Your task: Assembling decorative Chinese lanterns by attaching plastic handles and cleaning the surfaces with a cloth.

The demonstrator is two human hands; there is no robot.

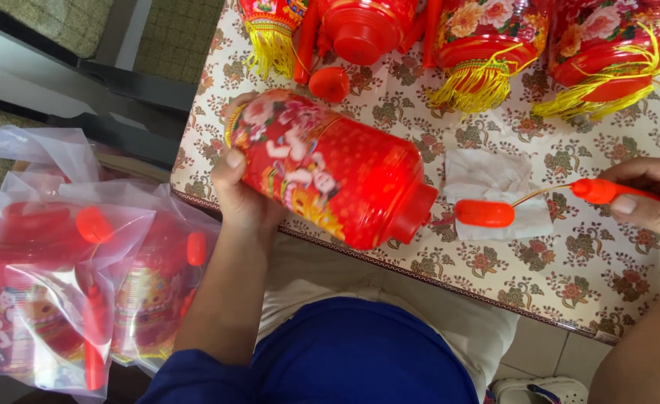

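Bagged lanterns (53,292) sit at nine o'clock, off the counter (569,284). Left hand (244,198) grips the red lantern (330,168), tilted at centre. Right hand (648,198), at three o'clock, pinches an orange handle (606,191) whose wire leads to a plug (484,213) over white tissue (494,179). That thin wire could bend if tugged.

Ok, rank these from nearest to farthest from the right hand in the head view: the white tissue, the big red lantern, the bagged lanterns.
Measured from the right hand, at the right edge gripping a red handle:
1. White tissue, just to its left on the table.
2. Big red lantern, mid-table, held by the left hand.
3. Bagged lanterns, far left, off the table.
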